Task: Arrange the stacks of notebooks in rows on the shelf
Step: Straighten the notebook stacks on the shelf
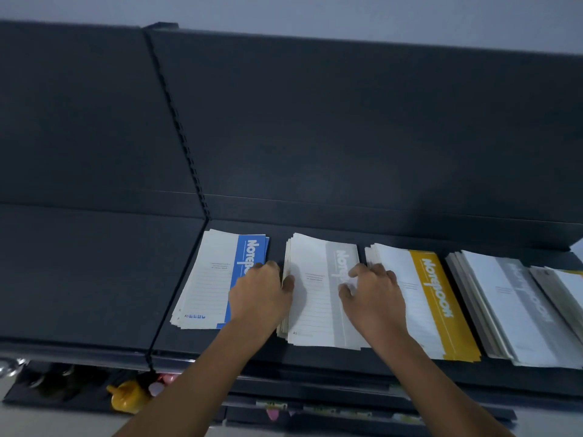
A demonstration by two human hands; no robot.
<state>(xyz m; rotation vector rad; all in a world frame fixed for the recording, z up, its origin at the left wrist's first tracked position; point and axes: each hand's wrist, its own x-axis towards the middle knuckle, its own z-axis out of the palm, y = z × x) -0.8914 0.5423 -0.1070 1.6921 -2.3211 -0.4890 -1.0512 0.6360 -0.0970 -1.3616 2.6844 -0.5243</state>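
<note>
Dark grey metal shelf (94, 279) with a row of notebook stacks laid flat along it, side by side with small gaps. From the left there's a blue-striped stack (217, 279), then a grey-striped stack (318, 294), a yellow-striped stack (435, 304), and another grey one (511, 310) at the far right that's fanned out pretty messily, with one more pile poking in at the edge of the picture.

Both hands are on the middle grey-striped stack. The left hand (258, 294) is curled against its left edge, fingers bent down into the gap next to the blue stack and thumb touching the top cover, so it's pressing the side more than gripping anything. The right hand (372, 298) lies over the stack's right side, fingers loosely spread on the cover, reaching toward the yellow stack's edge.

Lower shelves underneath hold some blurry small stuff, including something yellow (126, 398).
</note>
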